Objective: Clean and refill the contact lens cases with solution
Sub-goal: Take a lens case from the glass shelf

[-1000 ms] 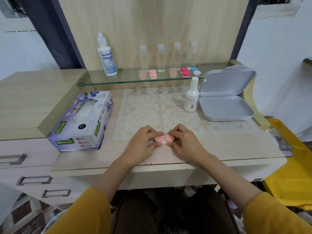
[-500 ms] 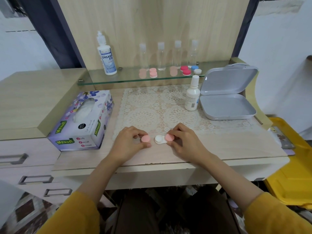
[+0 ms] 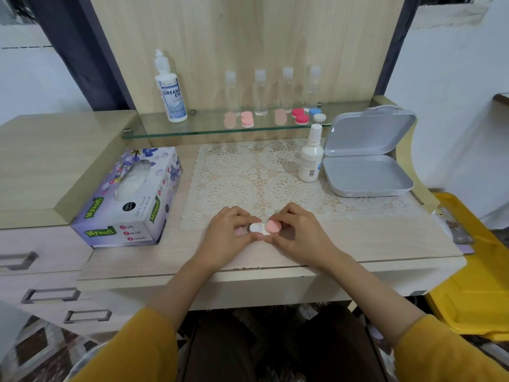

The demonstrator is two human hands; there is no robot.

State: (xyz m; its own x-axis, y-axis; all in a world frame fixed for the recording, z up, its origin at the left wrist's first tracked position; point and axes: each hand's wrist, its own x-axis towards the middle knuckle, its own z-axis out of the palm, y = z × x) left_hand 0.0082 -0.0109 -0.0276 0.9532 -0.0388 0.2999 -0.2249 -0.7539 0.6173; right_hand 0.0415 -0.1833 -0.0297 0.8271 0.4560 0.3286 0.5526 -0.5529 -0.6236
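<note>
working the remaining lid: my left hand (image 3: 228, 232) pinches the bared white end of the lens case (image 3: 257, 228), my right hand (image 3: 300, 235) grips its pink cap (image 3: 273, 226), at the near edge of the lace mat (image 3: 248, 175) on the counter (image 3: 371, 238). i judge this the opening step. next calls for a twist off, then a rinse from the small white bottle (image 3: 310, 158) beside the open grey tin (image 3: 366, 175). a tissue box (image 3: 132, 199) stands left, spare cases (image 3: 247, 119) sit on the glass shelf (image 3: 209, 129), and a wood panel (image 3: 248, 37) rises behind.

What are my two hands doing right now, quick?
Left hand: closed, fingers gripping the lens case at its uncapped white end.
Right hand: closed, fingers pinching the pink cap on the case's other end.
</note>
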